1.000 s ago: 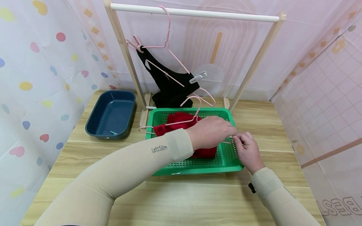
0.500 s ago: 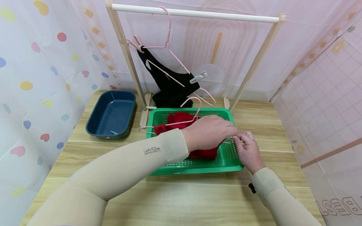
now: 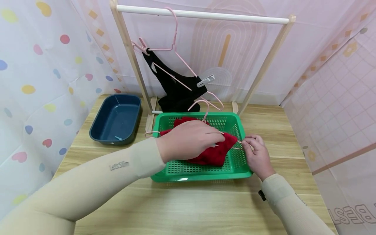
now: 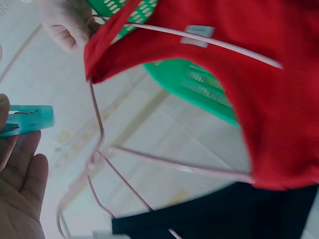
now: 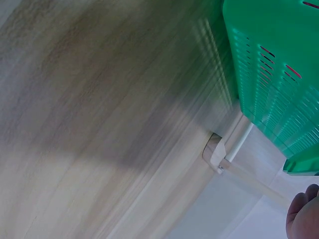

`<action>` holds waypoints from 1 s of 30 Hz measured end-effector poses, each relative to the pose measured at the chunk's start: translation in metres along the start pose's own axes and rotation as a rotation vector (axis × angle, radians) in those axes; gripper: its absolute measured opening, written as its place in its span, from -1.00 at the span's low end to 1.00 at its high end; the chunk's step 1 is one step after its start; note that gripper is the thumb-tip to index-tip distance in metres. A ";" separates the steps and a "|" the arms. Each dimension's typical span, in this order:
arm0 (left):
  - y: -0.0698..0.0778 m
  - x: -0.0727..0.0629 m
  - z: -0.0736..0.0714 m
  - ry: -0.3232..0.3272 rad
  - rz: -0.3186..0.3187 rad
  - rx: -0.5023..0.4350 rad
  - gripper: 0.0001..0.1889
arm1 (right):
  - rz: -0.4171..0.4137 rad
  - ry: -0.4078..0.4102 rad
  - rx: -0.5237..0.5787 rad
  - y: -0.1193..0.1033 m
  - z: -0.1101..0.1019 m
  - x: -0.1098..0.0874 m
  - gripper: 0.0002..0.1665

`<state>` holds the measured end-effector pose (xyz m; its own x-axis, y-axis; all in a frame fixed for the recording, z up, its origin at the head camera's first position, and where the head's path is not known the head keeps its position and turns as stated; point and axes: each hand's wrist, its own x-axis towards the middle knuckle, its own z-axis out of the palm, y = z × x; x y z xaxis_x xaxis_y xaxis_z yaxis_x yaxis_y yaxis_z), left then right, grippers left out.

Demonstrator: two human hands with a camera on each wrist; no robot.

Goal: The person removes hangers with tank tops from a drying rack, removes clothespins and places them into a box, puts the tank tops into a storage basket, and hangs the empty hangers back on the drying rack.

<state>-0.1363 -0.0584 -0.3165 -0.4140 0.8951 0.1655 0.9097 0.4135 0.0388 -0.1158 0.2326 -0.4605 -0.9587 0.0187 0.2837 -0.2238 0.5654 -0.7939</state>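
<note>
My left hand is over the green basket, in front of a red garment. In the left wrist view it pinches a teal clothespin between thumb and fingers, apart from the cloth. The garment, possibly a strappy top, is on a pink hanger lying across the basket. At the basket's right rim my right hand pinches the hanger's right end beside a strap. Only a few of its fingers enter the right wrist view. My left hand covers part of the garment and hanger.
Behind the basket a wooden rack with a white rail bears another pink hanger. A black garment hangs from it, with a grey clothespin at its right. On the left stands a dark blue tub, a small light-blue piece inside.
My left hand has drawn back leftward from the hanger's right end, carrying the teal clothespin, and the red strap there now shows. My right hand has stayed at the hanger.
</note>
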 end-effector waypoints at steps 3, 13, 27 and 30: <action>-0.005 -0.022 0.001 0.081 0.029 0.024 -0.47 | 0.016 -0.012 0.010 0.001 0.000 0.000 -0.76; -0.041 -0.098 0.002 0.367 -0.104 -0.040 -0.58 | 0.007 -0.019 0.022 0.002 0.000 0.002 -0.75; -0.130 -0.168 0.018 0.328 -0.632 -0.032 -0.58 | 0.005 -0.014 0.022 0.001 0.001 0.002 -0.75; -0.146 -0.182 0.024 0.267 -0.727 -0.060 -0.56 | 0.017 -0.017 0.026 0.001 0.000 0.001 -0.75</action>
<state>-0.1948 -0.2776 -0.3760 -0.8923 0.3290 0.3091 0.4161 0.8649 0.2806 -0.1169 0.2329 -0.4608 -0.9652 0.0146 0.2609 -0.2113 0.5438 -0.8122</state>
